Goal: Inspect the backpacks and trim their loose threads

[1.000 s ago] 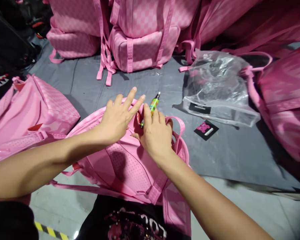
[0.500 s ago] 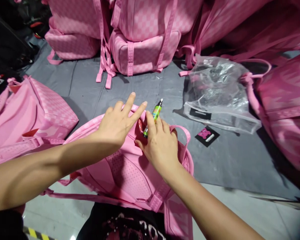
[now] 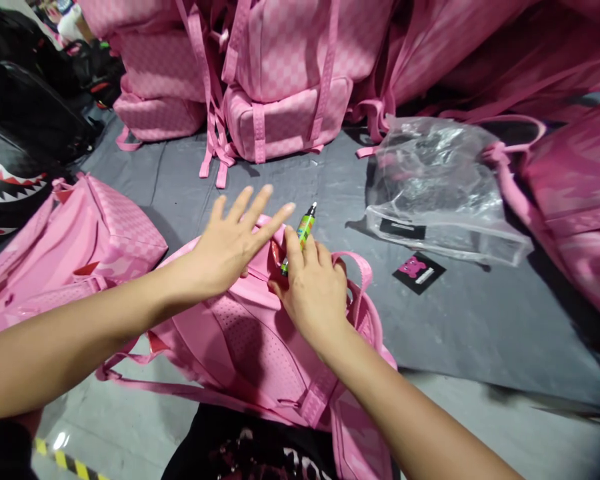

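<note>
A pink backpack (image 3: 260, 340) lies across the table's near edge, in front of my black clothing, with its perforated panel and straps facing up. My left hand (image 3: 233, 240) is spread over the backpack's far part, fingers apart and holding nothing. To its right, my right hand (image 3: 314, 283) is closed around a green marker pen (image 3: 305, 227) with black ends and a pale tip that points away from me. A small red shiny piece (image 3: 276, 253) shows on the backpack between my hands. My right palm and the pen's lower end are partly hidden.
Several pink checkered backpacks (image 3: 300, 53) stand along the back of the grey-covered table (image 3: 460, 327). A clear plastic bag (image 3: 440, 187) and a black card (image 3: 418, 272) lie to the right. At left are another pink backpack (image 3: 125, 220) and a black shark-mouth bag (image 3: 10, 180).
My left fingers have spread wider, and the hand has shifted slightly left. My right hand has moved a little left with the marker pen. The view has turned slightly, showing more at left.
</note>
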A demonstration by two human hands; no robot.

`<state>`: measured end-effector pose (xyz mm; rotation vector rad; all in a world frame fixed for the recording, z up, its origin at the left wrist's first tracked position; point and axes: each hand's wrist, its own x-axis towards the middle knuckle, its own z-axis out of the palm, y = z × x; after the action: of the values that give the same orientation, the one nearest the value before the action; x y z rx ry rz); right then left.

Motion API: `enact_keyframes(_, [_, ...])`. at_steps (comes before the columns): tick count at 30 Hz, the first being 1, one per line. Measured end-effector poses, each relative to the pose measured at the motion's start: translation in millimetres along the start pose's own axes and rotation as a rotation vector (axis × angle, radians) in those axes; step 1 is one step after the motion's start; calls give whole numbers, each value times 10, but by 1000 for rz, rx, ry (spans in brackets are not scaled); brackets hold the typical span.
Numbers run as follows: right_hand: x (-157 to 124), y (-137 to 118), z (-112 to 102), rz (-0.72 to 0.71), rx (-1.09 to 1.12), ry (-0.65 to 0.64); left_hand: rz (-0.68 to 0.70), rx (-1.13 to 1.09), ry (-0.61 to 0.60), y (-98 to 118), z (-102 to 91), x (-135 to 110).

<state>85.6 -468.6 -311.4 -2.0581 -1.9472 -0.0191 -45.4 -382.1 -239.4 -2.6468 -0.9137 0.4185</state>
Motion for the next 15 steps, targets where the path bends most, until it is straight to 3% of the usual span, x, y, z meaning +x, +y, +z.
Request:
enact_keyframes(3, [3,0,19,2,-3,-4,115,-7,31,167,61,117])
enact_keyframes(9, [-44,191,10,-59,102,102,130,-60,51,222,78,141])
enact_keyframes(13, [-446,430,-260,-233,347,345,122,-61,23,215,64,136])
enact_keyframes(15, [-741,533,-466,-285,398,348,118,-59,13,224,68,159])
